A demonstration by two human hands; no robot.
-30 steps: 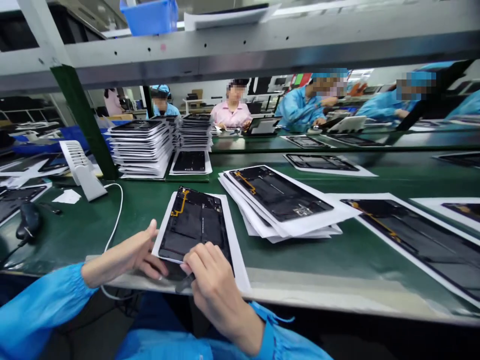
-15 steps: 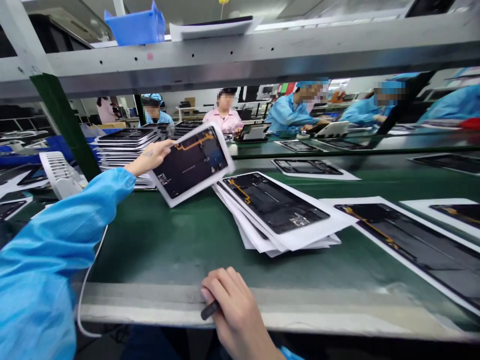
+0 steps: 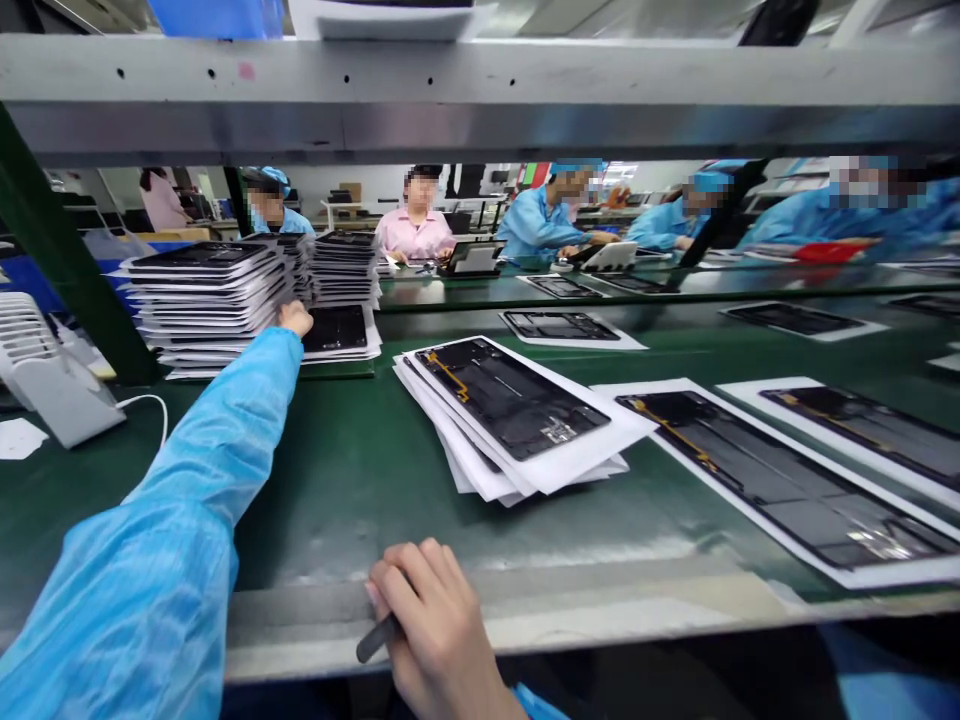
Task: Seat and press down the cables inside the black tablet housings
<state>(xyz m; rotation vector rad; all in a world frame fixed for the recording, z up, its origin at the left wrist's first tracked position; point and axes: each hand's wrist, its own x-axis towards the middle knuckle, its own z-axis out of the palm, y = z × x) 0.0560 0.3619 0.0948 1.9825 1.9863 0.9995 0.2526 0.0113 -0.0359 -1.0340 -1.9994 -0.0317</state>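
Tablet panel [image 3: 339, 330] immediately right of the left hand's [image 3: 296, 318] fingers, whose grip cannot be told: probably light, stiff and fragile, best held by opposite rims; well apart, right hand [image 3: 435, 615], fingers curled round a dark tool [image 3: 377, 638].

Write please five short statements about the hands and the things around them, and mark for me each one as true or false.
1. The left hand is next to the tall stack of panels and white sheets. True.
2. The right hand holds a dark tool by the near edge of the green bench. True.
3. The white slatted device stands to the right of the tall stack. False: the white slatted device stands to its left.
4. The top panel of the uneven pile has an orange strip. True.
5. The blue bin rests on the green bench. False: the blue bin is above the metal beam.
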